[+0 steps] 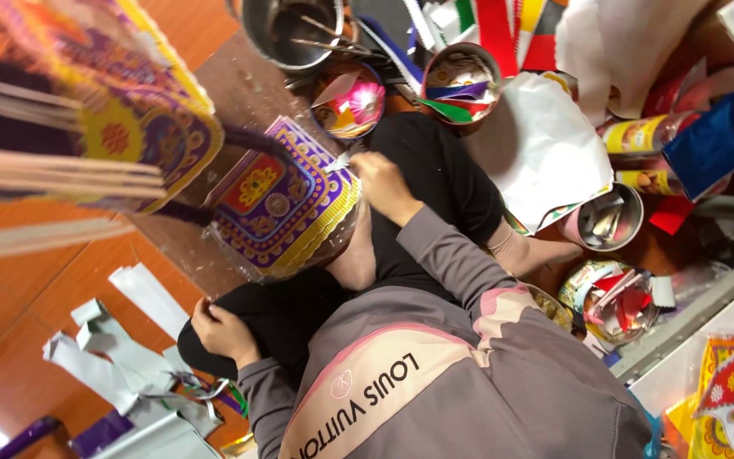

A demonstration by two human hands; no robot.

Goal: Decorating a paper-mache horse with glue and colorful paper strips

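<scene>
I sit on the floor in a grey sweatshirt and black trousers. A purple, yellow and red decorated paper piece (282,208) rests against my bare lower leg. My right hand (384,185) reaches to its upper edge, with the fingertips pinched on a small white paper tab (338,161) there. My left hand (224,333) lies on my black-trousered knee with its fingers curled, and nothing shows in it.
A large decorated lantern frame (104,110) with bamboo sticks fills the upper left. White paper strips (108,344) lie on the orange tile floor. Ahead stand a metal pot (290,34), two bowls of coloured paper scraps (348,100) (462,83), tins (609,219) and white sheets (545,144).
</scene>
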